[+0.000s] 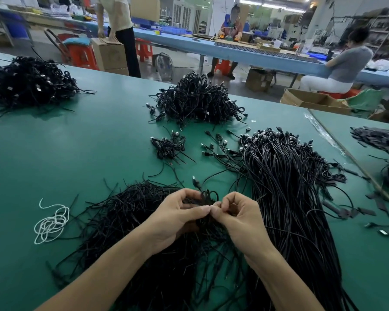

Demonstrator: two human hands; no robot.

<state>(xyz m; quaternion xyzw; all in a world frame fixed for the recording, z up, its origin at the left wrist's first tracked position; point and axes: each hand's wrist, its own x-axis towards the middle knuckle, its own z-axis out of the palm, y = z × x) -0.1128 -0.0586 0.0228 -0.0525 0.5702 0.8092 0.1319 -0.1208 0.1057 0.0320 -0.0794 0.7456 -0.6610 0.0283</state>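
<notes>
Item: small coiled black cable [209, 195], held over pile of loose black wire ties [139, 212]. Pinched by left hand [177, 217] and right hand [240, 215], fingers curled, thumbs meeting. Risk: coil sprung open if pinch slackened.

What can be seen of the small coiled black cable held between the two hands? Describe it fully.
The coiled cable is thin, black, seemingly rubber-sheathed, wound into a few small loops. A plug end sticks out at its upper left. The left hand and right hand pinch its lower part from either side, thumbs almost meeting. It sits above a heap of loose black strands on the green table.
</notes>
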